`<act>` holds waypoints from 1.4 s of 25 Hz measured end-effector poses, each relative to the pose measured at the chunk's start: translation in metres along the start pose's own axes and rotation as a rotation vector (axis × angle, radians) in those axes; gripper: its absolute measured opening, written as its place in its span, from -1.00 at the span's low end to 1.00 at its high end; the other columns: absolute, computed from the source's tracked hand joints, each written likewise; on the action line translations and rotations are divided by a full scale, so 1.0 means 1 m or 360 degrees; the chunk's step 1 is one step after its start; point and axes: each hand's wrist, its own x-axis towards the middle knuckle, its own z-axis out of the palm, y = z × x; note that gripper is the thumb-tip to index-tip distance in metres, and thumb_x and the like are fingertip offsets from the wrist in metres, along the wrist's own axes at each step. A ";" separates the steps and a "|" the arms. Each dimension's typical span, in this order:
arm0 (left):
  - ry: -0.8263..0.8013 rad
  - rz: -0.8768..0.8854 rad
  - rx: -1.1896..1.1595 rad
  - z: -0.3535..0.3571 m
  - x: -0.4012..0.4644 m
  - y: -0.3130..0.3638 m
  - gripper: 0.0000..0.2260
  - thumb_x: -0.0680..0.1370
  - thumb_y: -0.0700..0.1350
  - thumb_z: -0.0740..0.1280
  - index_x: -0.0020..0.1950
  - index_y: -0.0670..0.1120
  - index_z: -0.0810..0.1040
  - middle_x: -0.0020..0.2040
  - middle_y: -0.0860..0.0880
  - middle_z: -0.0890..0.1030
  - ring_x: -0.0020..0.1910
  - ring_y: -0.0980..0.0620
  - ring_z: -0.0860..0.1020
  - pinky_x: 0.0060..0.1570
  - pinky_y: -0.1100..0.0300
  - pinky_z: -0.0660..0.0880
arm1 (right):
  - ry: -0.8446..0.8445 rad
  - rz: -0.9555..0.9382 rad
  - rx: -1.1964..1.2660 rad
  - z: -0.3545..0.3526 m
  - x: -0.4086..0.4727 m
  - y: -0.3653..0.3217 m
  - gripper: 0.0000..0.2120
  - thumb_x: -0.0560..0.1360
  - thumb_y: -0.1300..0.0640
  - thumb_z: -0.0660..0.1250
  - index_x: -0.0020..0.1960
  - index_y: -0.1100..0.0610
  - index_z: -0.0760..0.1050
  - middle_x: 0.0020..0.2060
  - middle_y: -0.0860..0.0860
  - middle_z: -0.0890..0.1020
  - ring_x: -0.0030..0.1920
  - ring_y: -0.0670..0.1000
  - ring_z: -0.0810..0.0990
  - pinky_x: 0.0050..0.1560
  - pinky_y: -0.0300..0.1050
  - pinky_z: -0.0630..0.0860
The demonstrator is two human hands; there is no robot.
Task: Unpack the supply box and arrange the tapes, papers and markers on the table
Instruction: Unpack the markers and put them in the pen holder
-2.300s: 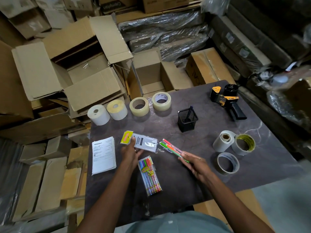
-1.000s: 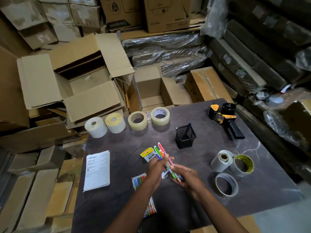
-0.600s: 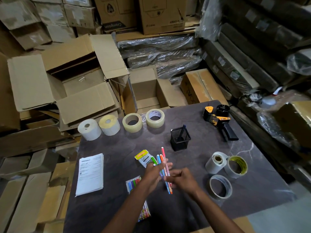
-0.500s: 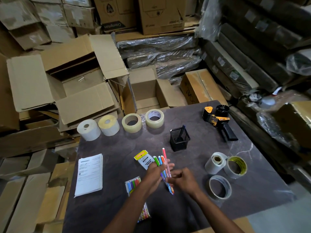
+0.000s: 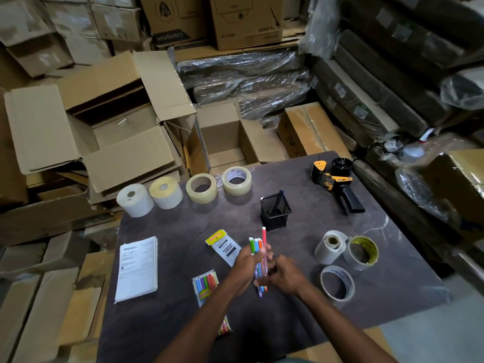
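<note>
item: loose markers [image 5: 259,254], centre frame above the table [image 5: 167,226], bunched upright in left hand [image 5: 247,260] and right hand [image 5: 284,275], both clasping them; step: sorting markers; next, likely into the mesh cup [image 5: 275,211] just above.

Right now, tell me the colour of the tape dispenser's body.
Yellow-orange with a black handle, on the tape dispenser; head view.

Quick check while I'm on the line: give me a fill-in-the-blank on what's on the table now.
1. Both hands hold a bunch of loose ____.
2. Along the table's far edge stand ____ rolls in a row.
3. The mesh cup holds one ____.
4. The paper stack lies to the ____ of the hands.

Missing: markers; four; pen; left
</note>
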 end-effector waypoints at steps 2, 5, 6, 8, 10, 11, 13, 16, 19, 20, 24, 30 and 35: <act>-0.0020 0.0040 -0.0045 0.003 -0.001 0.003 -0.86 0.62 -0.27 0.24 0.00 -0.17 0.59 -0.20 -0.12 0.63 -0.03 -0.09 0.61 0.12 -0.07 0.54 | 0.0075 -0.0090 0.0082 0.001 -0.001 -0.003 -0.77 0.27 0.13 0.64 -0.13 0.13 0.68 -0.31 -0.12 0.70 -0.28 -0.24 0.65 -0.21 -0.38 0.51; -0.0010 0.0047 -0.0077 0.010 -0.004 0.010 -0.88 0.42 -0.23 0.38 -0.06 -0.20 0.60 -0.23 -0.11 0.63 -0.17 -0.02 0.62 -0.15 0.12 0.54 | 0.0308 -0.0226 0.0060 0.002 -0.003 -0.004 -0.83 0.32 0.20 0.61 -0.14 0.20 0.67 -0.39 -0.17 0.63 -0.32 -0.32 0.60 -0.27 -0.45 0.42; -0.0003 0.0071 -0.0056 0.011 -0.004 0.011 -0.83 0.35 -0.23 0.39 -0.09 -0.21 0.60 -0.24 -0.11 0.63 -0.20 -0.01 0.61 -0.20 0.15 0.55 | 0.0399 -0.0239 0.0033 0.003 -0.003 -0.002 -0.84 0.34 0.20 0.59 -0.15 0.22 0.66 -0.40 -0.19 0.59 -0.33 -0.33 0.58 -0.29 -0.47 0.38; 0.0024 0.0149 0.0095 0.013 -0.004 0.007 -0.84 0.33 -0.24 0.42 -0.10 -0.20 0.61 -0.21 -0.07 0.65 -0.21 0.04 0.61 -0.20 0.22 0.56 | 0.0554 -0.0230 -0.0031 0.009 -0.004 0.003 -0.83 0.38 0.13 0.54 -0.18 0.22 0.62 -0.41 -0.19 0.53 -0.36 -0.27 0.55 -0.33 -0.45 0.33; 0.0022 0.0177 0.0227 0.010 -0.003 0.000 -0.87 0.41 -0.37 0.43 -0.11 -0.19 0.60 -0.15 -0.03 0.67 -0.19 0.11 0.63 -0.15 0.28 0.56 | 0.0603 -0.0217 -0.0066 0.016 -0.005 0.009 -0.79 0.37 0.03 0.46 -0.21 0.20 0.61 -0.44 -0.13 0.56 -0.39 -0.18 0.54 -0.35 -0.31 0.39; 0.0017 0.0177 0.0275 0.008 -0.003 -0.004 -0.84 0.43 -0.44 0.40 -0.12 -0.19 0.59 -0.13 -0.02 0.67 -0.18 0.14 0.63 -0.13 0.29 0.56 | 0.0597 -0.0228 -0.0072 0.018 -0.005 0.012 -0.79 0.37 0.02 0.44 -0.20 0.18 0.62 -0.42 -0.10 0.60 -0.36 -0.15 0.57 -0.35 -0.23 0.42; 0.0036 0.0186 0.0318 0.005 -0.003 -0.012 -0.82 0.45 -0.47 0.38 -0.11 -0.21 0.57 -0.10 0.01 0.67 -0.14 0.18 0.63 -0.08 0.30 0.55 | 0.0537 -0.0216 -0.0102 0.020 -0.006 0.011 -0.85 0.39 0.07 0.46 -0.15 0.16 0.64 -0.38 -0.12 0.64 -0.28 -0.15 0.62 -0.32 -0.28 0.45; 0.0095 0.0209 0.0389 0.002 -0.001 -0.023 -0.83 0.47 -0.45 0.38 -0.13 -0.19 0.58 -0.07 -0.04 0.66 -0.08 0.14 0.62 -0.04 0.29 0.54 | 0.0444 -0.0177 -0.0184 0.020 -0.007 0.011 -0.95 0.42 0.17 0.46 -0.13 0.15 0.65 -0.42 -0.19 0.56 -0.26 -0.27 0.57 -0.30 -0.45 0.35; 0.0114 0.0218 0.0428 -0.001 0.003 -0.031 -0.80 0.47 -0.44 0.34 -0.18 -0.15 0.55 -0.03 -0.12 0.63 -0.04 0.02 0.60 -0.07 0.27 0.54 | 0.0424 -0.0250 -0.0241 0.021 -0.009 0.010 -0.91 0.41 0.16 0.42 -0.09 0.11 0.65 -0.24 -0.14 0.67 -0.19 -0.18 0.60 -0.18 -0.34 0.42; 0.0132 0.0214 0.0442 -0.001 0.004 -0.031 -0.78 0.47 -0.44 0.34 -0.22 -0.13 0.54 0.00 -0.12 0.63 0.00 0.01 0.60 -0.04 0.26 0.53 | 0.0444 -0.0303 -0.0270 0.021 -0.010 0.009 -0.93 0.41 0.17 0.43 -0.11 0.12 0.65 -0.23 -0.11 0.67 -0.18 -0.16 0.59 -0.16 -0.35 0.40; 0.0137 0.0200 0.0530 0.001 0.009 -0.035 -0.72 0.47 -0.48 0.29 -0.27 -0.11 0.44 -0.05 -0.08 0.63 -0.01 0.07 0.61 -0.05 0.32 0.52 | 0.0515 -0.0237 -0.0254 0.022 -0.009 0.015 -0.94 0.41 0.16 0.47 -0.11 0.07 0.67 -0.15 -0.02 0.65 -0.15 -0.12 0.56 -0.09 -0.34 0.43; 0.0165 0.0020 0.0528 -0.003 0.019 -0.043 -0.88 0.36 -0.08 0.41 -0.23 0.00 0.47 -0.25 0.00 0.59 -0.20 -0.02 0.57 -0.06 0.01 0.53 | 0.0363 0.0190 0.0021 -0.003 -0.012 0.017 -0.76 0.28 0.26 0.48 -0.12 0.00 0.68 -0.31 -0.07 0.72 -0.25 -0.17 0.67 -0.11 -0.21 0.62; 0.0212 0.0041 0.0553 0.002 0.014 -0.028 -0.82 0.51 -0.34 0.32 -0.17 -0.07 0.50 -0.31 0.03 0.54 -0.30 0.07 0.51 -0.24 0.26 0.49 | 0.0284 0.0125 0.0238 -0.027 -0.007 -0.002 -0.51 0.32 0.19 0.56 0.22 0.03 0.57 -0.07 -0.02 0.63 -0.18 -0.13 0.56 -0.11 -0.39 0.51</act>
